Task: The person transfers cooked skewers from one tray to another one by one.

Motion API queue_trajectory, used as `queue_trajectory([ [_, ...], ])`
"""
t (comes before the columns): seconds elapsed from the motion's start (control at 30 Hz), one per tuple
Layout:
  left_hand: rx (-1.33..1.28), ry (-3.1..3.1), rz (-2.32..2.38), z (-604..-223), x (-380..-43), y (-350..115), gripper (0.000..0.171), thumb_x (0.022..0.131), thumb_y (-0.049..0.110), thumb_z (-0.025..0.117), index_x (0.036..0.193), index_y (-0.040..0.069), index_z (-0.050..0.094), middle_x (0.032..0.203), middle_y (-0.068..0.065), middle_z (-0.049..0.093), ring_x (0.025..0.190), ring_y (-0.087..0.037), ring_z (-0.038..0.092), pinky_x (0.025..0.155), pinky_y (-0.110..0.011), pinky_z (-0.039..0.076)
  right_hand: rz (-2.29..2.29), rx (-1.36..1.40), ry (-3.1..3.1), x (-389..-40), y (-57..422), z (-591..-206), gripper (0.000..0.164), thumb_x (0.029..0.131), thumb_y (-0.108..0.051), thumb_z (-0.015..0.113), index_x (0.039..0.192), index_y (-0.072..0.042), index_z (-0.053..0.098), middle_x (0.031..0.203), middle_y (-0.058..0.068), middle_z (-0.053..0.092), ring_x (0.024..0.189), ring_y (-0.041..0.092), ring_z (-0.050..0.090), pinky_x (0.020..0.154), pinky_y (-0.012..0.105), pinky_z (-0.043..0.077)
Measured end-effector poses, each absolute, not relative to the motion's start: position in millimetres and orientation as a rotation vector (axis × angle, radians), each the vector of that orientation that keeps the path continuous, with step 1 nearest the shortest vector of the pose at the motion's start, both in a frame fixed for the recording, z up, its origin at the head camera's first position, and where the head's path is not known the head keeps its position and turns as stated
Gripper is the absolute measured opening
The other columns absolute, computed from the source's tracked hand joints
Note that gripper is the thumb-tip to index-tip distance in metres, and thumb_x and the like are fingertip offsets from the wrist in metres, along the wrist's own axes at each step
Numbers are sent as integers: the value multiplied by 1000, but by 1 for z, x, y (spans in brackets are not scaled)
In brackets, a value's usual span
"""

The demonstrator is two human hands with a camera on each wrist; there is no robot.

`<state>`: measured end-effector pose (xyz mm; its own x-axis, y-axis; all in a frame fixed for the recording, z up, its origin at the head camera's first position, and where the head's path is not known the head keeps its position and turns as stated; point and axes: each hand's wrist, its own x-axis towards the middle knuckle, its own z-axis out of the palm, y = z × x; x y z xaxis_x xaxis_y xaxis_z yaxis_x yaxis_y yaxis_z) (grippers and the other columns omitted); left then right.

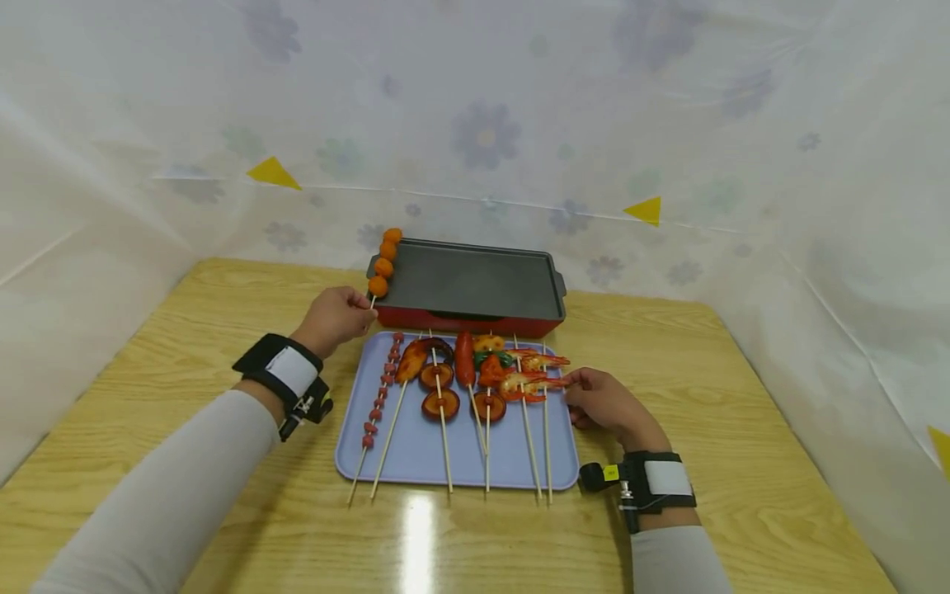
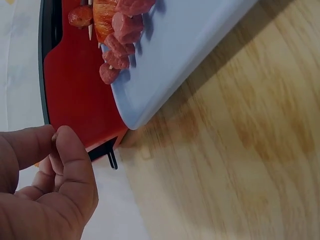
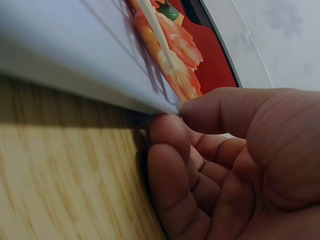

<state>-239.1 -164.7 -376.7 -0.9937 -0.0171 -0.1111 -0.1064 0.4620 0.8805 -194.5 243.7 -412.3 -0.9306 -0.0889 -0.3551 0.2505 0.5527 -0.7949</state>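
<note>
My left hand [image 1: 339,318] pinches the lower end of a skewer of orange balls [image 1: 383,267] between thumb and forefinger. The balls lie along the left edge of a black-topped red grill [image 1: 475,280]. At the right rim of the pale blue tray [image 1: 460,462], my right hand [image 1: 604,403] holds the edge, thumb on top and fingers beneath, as the right wrist view shows. Several skewers lie across the tray: pink meat pieces [image 1: 381,396], a sausage [image 1: 464,359], mushroom slices [image 1: 441,404] and shrimp [image 1: 530,384]. Their sticks reach over its near rim.
The tray stands on a wood-grain table [image 1: 245,495], right in front of the grill. Behind rises a pale flowered curtain [image 1: 482,107] with yellow triangles [image 1: 275,173] on it. A handle [image 1: 561,285] juts from the grill's right end.
</note>
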Motion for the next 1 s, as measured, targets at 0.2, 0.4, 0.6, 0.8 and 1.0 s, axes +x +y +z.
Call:
queue_trajectory([
  [0.2, -154, 2592, 1609, -377, -238, -162, 16, 100, 9, 57, 106, -6, 56, 105, -21, 61, 87, -26, 59, 87, -43, 53, -1337, 114, 2435, -194, 245, -412, 26, 96, -10, 55, 119, 1, 55, 83, 9, 60, 69, 17, 57, 61, 30, 51],
  [0.4, -157, 2553, 1641, -376, -238, -164, 17, 99, 10, 59, 107, -5, 57, 105, -19, 60, 86, -23, 58, 83, -38, 54, -1341, 110, 2429, -194, 246, -412, 26, 96, -11, 55, 120, 1, 55, 83, 9, 60, 69, 17, 57, 61, 30, 51],
  [0.6, -136, 2500, 1672, -375, -238, -168, 16, 98, 9, 60, 105, -5, 56, 97, -14, 56, 76, -17, 54, 87, -43, 52, -1346, 109, 2425, -194, 245, -413, 26, 96, -11, 55, 119, 1, 55, 81, 8, 60, 68, 17, 58, 61, 29, 51],
  [0.8, -147, 2503, 1659, -373, -238, -167, 15, 98, 8, 59, 105, -5, 56, 99, -15, 57, 79, -20, 55, 91, -47, 51, -1343, 118, 2425, -194, 245, -412, 27, 96, -11, 55, 120, 1, 55, 83, 8, 61, 69, 17, 58, 61, 29, 52],
  [1.0, -163, 2483, 1689, -375, -240, -165, 13, 98, 6, 59, 104, -5, 56, 100, -15, 57, 78, -18, 56, 90, -46, 52, -1340, 111, 2428, -193, 246, -412, 27, 96, -11, 55, 120, 1, 55, 82, 8, 61, 68, 17, 58, 61, 29, 52],
])
